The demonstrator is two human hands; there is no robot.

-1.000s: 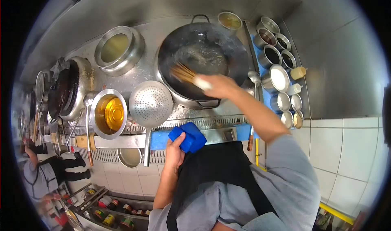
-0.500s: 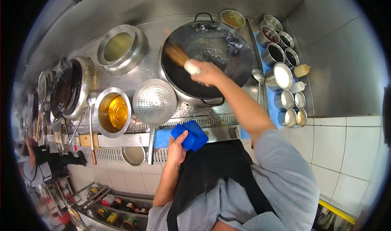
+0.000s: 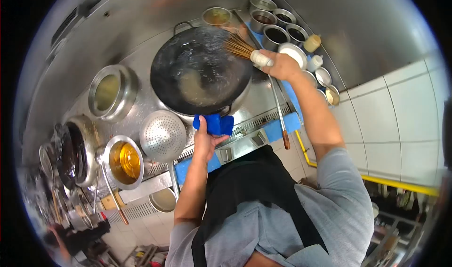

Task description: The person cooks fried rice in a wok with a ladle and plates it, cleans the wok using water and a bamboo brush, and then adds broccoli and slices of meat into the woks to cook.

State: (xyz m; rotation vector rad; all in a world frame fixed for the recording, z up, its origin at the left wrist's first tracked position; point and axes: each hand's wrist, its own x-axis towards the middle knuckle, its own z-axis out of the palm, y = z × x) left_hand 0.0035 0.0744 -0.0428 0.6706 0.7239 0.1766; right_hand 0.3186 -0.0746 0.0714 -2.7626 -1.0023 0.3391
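Black wok, skimmer just beside, right hand partly hiding white-filled pot

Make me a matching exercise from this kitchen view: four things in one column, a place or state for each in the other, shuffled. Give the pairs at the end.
Column one
1. Bristle brush
2. Bright blue cloth
3. Perforated strainer
4. Wok

Column two
A. Black and wet inside
B. Between the big black pan and the bowl of amber liquid
C. Held in the right hand
D. Held in the left hand

Right pairs
1-C, 2-D, 3-B, 4-A
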